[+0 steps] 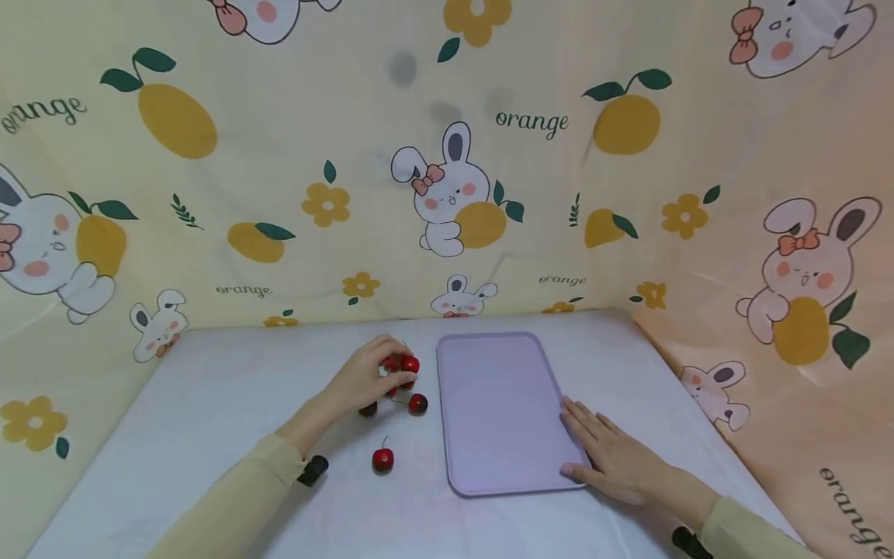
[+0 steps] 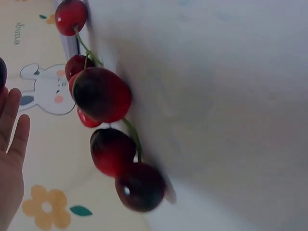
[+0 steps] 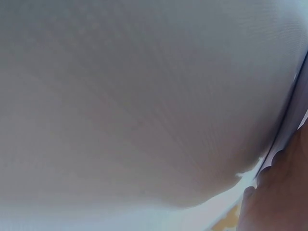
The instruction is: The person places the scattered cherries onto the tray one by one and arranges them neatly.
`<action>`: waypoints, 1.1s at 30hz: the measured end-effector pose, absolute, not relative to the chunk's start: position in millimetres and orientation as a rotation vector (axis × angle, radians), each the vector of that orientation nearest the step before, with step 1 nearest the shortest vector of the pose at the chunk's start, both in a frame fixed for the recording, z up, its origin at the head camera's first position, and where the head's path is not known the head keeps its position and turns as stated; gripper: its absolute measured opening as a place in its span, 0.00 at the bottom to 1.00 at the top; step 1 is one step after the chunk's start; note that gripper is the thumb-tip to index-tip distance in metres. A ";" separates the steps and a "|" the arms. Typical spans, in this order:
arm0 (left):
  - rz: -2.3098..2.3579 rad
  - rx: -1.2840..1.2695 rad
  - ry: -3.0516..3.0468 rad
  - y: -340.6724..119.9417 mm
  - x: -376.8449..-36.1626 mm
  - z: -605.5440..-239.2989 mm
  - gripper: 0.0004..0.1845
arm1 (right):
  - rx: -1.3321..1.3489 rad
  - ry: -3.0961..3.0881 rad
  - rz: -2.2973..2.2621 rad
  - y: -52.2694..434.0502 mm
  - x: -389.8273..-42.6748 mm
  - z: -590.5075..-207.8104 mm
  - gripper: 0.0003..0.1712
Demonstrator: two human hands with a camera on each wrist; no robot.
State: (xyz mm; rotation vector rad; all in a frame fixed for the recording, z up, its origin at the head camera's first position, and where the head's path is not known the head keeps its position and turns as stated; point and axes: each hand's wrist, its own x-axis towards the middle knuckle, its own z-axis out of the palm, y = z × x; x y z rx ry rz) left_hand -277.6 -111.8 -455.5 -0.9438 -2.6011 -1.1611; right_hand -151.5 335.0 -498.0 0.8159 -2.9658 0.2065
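Observation:
My left hand (image 1: 359,378) is over a small group of red cherries, pinching one cherry (image 1: 410,363) between thumb and fingers. Part of that cherry shows at the left border of the left wrist view. Close by lie a stemmed cherry (image 1: 417,404) and a darker cherry (image 1: 368,409), partly covered by the wrist. Several dark red cherries (image 2: 101,95) cluster on the table in the left wrist view. To their right lies a flat lilac tray (image 1: 503,411). My right hand (image 1: 618,458) rests on its right edge, fingers straight.
A lone cherry (image 1: 382,460) with an upright stem sits nearer the front, left of the tray. The white tabletop (image 1: 230,411) meets a cream backdrop (image 1: 377,101) printed with rabbits and oranges at the back and right.

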 end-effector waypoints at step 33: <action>-0.946 -1.058 -2.908 -45.9 -335.7 -470.4 0.18 | 0.843 -2.969 0.234 333.7 -151.9 -496.5 0.49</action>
